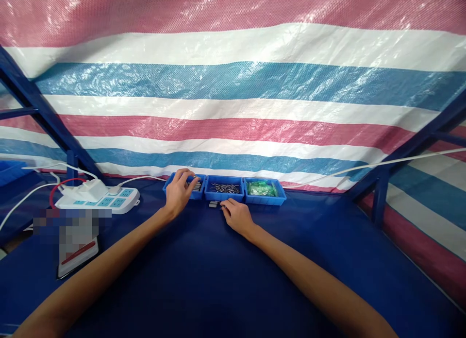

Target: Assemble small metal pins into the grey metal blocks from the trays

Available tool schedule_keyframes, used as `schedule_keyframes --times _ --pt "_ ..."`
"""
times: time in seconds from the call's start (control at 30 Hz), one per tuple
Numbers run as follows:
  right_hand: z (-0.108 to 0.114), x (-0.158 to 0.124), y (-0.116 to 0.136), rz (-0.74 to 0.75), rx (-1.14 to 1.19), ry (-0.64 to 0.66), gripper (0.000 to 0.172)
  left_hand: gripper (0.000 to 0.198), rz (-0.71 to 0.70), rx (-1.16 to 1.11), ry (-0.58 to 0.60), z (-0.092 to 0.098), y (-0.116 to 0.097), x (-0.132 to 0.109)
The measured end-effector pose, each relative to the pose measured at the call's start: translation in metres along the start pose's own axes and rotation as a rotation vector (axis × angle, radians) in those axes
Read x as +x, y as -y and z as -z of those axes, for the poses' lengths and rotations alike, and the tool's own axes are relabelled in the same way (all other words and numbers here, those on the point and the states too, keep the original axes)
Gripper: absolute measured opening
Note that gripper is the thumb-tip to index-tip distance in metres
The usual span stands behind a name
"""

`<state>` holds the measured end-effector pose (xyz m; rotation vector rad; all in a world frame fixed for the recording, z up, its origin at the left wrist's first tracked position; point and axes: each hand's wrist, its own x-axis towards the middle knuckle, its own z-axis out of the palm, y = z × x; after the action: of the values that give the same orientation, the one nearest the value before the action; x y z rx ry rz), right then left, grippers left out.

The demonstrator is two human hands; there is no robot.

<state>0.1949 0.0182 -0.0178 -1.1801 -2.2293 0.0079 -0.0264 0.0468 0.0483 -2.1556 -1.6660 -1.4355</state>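
Observation:
Three small blue bins stand side by side at the back of the dark blue tabletop. My left hand point(177, 193) is over the left bin point(196, 196), thumb and fingers drawn into a pinch around something too small to make out. Grey metal pieces point(198, 186) show inside that bin. Thin, dark metal parts point(224, 188) fill the middle bin point(224, 197). Just in front of it, small grey pieces point(213, 205) lie on the table. Beside them, the fingertips of my right hand point(238, 216) are closed on a tiny dark item, mostly hidden.
Green and clear plastic packets point(261, 188) sit in the right bin point(265, 200). To the left are a white power strip point(125, 202) with plugs and cables, and a partly blurred flat device point(80, 258). Blue frame bars point(380, 197) and a striped plastic sheet point(233, 80) border the table.

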Motion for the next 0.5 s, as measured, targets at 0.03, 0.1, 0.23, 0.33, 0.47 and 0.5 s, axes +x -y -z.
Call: schedule_keyframes --times 0.03,0.1,0.23,0.33,0.47,0.5 --pt "0.000 0.000 0.000 -0.002 -0.014 0.006 0.016 0.023 0.017 0.031 0.007 0.001 0.002 0.002" --pt "0.000 0.000 -0.001 0.005 -0.030 0.017 0.014 0.024 0.028 0.038 0.019 0.001 0.001 -0.002" --pt "0.000 0.000 -0.001 0.034 -0.067 0.046 0.014 0.014 0.049 -0.199 0.102 -0.007 -0.015 -0.031" --pt "0.000 0.001 0.000 0.032 -0.090 0.069 0.011 0.014 0.073 -0.372 0.248 -0.014 -0.026 -0.051" --pt "0.003 0.001 0.003 0.032 -0.012 0.016 0.014 0.015 0.095 -0.460 0.291 -0.019 -0.026 -0.059" --pt "0.004 0.001 0.004 0.026 0.033 -0.034 0.016 0.016 0.110 -0.472 0.290 -0.019 -0.025 -0.058"
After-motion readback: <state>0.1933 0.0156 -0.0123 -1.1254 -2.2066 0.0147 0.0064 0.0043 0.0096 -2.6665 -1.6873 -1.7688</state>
